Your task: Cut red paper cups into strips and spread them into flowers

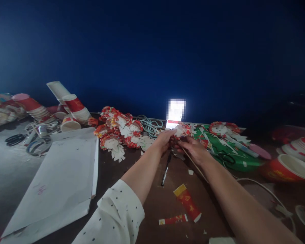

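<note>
Both hands meet above the table's far middle, around a red and white paper cutout piece [184, 129]. My left hand [164, 140] is closed on the near left side of it. My right hand [195, 149] is closed on its right side, fingers pinched together. A thin pale stick or cord [191, 161] runs from beneath my right hand towards the forearm; whether the fingers grip it I cannot tell. Just below the hands lies a black pen [165, 173]. Behind them a lit phone [173, 124] stands upright, partly blurred.
Several red and white paper pieces [119, 128] are heaped at left. A white board [63, 173] lies nearer. Paper cups [77, 110] stand back left, others [292, 167] at right. A green sheet [244, 162] carries scissors [226, 158]. Red scraps [188, 202] lie in front.
</note>
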Demonstrator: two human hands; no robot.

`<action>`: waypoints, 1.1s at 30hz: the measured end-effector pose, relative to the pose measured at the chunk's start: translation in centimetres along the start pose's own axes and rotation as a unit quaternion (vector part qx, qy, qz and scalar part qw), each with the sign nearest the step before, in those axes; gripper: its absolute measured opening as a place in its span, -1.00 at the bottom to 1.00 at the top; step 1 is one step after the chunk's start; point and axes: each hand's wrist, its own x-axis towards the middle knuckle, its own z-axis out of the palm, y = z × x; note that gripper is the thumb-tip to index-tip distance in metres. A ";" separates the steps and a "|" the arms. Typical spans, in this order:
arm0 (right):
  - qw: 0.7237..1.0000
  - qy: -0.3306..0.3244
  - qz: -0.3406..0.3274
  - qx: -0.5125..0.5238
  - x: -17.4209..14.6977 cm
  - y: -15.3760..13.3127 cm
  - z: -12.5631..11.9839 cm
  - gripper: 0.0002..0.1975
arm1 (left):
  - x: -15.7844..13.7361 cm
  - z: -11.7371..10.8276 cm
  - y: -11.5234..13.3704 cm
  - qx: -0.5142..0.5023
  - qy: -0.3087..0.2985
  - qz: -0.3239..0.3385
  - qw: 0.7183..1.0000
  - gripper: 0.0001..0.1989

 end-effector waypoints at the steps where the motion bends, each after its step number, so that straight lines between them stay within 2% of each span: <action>1: 1.000 -0.006 0.003 -0.008 -0.1 0.0 0.0 -0.79 | 0.0 0.1 0.0 0.003 0.000 0.008 1.000 -0.78; 5: 0.998 -0.030 0.032 -0.048 -0.5 -0.3 0.0 -0.77 | 0.0 -0.1 0.0 -0.017 0.008 0.030 0.999 -0.81; 9: 0.990 -0.049 0.064 -0.113 -0.9 -0.8 -0.3 -0.76 | 0.1 -0.6 0.3 -0.077 0.057 0.077 0.992 -0.80; 13: 0.973 -0.091 0.074 -0.201 -1.2 -1.7 -1.3 -0.79 | 0.5 -0.8 0.5 -0.080 0.090 0.109 0.987 -0.80; 15: 0.948 -0.135 0.053 -0.282 -1.4 -2.3 -1.9 -0.80 | 0.7 -0.8 0.5 -0.069 0.096 0.121 0.986 -0.80; 17: 0.904 -0.174 -0.007 -0.390 -1.5 -2.9 -2.2 -0.82 | 0.8 -0.7 0.4 -0.057 0.097 0.131 0.985 -0.82; 19: 0.861 -0.176 -0.077 -0.471 -1.7 -3.1 -2.0 -0.84 | 0.8 -0.6 0.3 -0.046 0.097 0.132 0.985 -0.86; 20: 0.852 -0.159 -0.105 -0.488 -1.7 -3.0 -1.8 -0.84 | 0.7 -0.6 0.3 -0.040 0.099 0.130 0.986 -0.87; 21: 0.854 -0.134 -0.129 -0.486 -1.6 -2.8 -1.6 -0.83 | 0.5 -0.5 0.3 -0.033 0.100 0.129 0.986 -0.87; 23: 0.880 -0.059 -0.171 -0.438 -1.3 -1.9 -1.0 -0.80 | 0.1 -0.4 0.3 -0.023 0.101 0.132 0.986 -0.87; 25: 0.918 0.028 -0.194 -0.344 -0.8 -0.9 -0.4 -0.79 | -0.2 -0.1 0.1 -0.030 0.085 0.128 0.988 -0.86; 27: 0.951 0.077 -0.193 -0.228 -0.4 0.1 0.0 -0.73 | -0.4 0.2 -0.3 -0.051 0.065 0.115 0.990 -0.82; 30: 0.963 0.122 -0.205 -0.128 0.0 0.6 0.3 -0.64 | -0.5 0.9 -1.3 -0.075 0.045 0.117 0.989 -0.72; 33: 0.952 0.168 -0.224 -0.127 -0.1 0.4 0.3 -0.59 | -0.6 1.7 -2.5 -0.057 0.032 0.108 0.992 -0.64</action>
